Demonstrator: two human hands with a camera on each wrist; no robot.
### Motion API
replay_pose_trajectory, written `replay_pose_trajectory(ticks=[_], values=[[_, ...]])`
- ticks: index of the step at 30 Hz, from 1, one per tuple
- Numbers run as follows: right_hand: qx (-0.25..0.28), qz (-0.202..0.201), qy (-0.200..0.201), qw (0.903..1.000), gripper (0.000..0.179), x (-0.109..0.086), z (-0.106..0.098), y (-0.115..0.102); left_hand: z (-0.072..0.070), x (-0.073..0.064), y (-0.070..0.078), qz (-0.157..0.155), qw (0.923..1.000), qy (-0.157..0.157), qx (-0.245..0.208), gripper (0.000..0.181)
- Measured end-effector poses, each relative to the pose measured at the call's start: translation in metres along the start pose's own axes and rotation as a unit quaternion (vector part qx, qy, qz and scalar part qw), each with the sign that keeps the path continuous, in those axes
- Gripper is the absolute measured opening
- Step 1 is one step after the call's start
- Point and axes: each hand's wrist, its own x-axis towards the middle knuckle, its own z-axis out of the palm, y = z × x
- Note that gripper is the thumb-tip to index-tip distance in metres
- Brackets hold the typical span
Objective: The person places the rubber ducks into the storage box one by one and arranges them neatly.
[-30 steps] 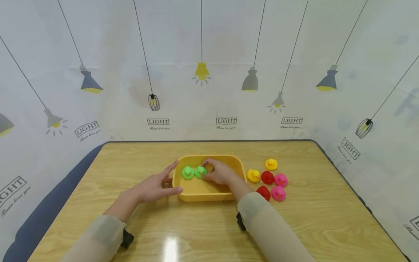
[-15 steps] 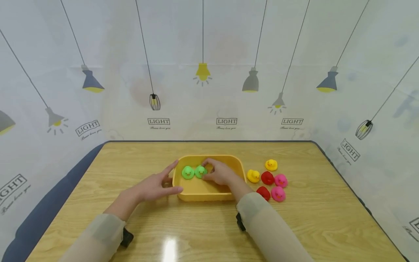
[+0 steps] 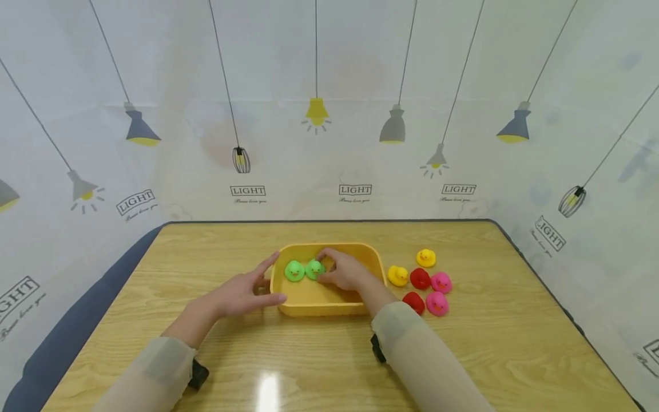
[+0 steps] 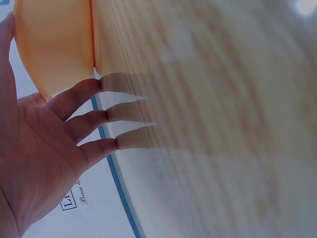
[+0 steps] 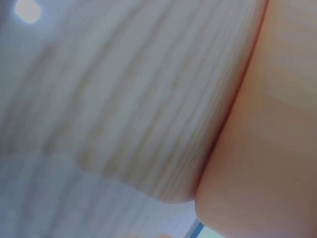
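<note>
Backdrop printed with hanging lamps, behind a wood-grain table. Yellow tray sits flat on the table between the person's hands, probably put there so both reach it easily.

Left hand: wide, thumb and fingers spread around the tray's left end, thumb over the front corner, index at the back one. Left wrist view shows the other fingers splayed, holding nothing. Likely just steadies the tray.

Right hand: narrow, reaches inside the tray, thumb and index curved round the right green duck, looks like a pinch; the right wrist view doesn't show the fingertips. Side hold probably suits the round body and keeps it upright.

Left green duck is upright beside it, also in the tray, seemingly lined up in a row.

Outside, right of the tray, loose cluster on the table: two pink ducks, two red ducks, two yellow ducks, perhaps kept within right-hand reach.
</note>
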Motion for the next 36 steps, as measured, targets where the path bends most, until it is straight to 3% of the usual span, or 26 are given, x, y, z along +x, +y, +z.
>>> replay_pose_trajectory(ticks=[13,19,23,30,36], values=[[0.004,0.001,0.000,1.0000,0.039,0.000,-0.005,-0.003,-0.004,-0.001,0.004,0.001,0.9999,0.007,0.008,0.108],[0.031,-0.014,0.006,0.9994,0.041,-0.005,-0.013,0.002,-0.001,0.000,0.005,-0.004,1.0000,0.004,0.003,0.109],[0.040,-0.021,0.025,0.9987,0.035,-0.014,-0.029,0.003,0.000,0.000,0.005,-0.003,1.0000,0.003,0.003,0.109],[0.081,-0.032,0.053,0.9948,0.030,-0.043,-0.075,0.012,0.000,-0.001,0.006,0.003,1.0000,0.002,0.003,0.109],[0.062,-0.036,0.080,0.9942,0.031,-0.076,-0.113,0.035,0.000,0.000,0.003,0.002,1.0000,0.004,0.007,0.109]])
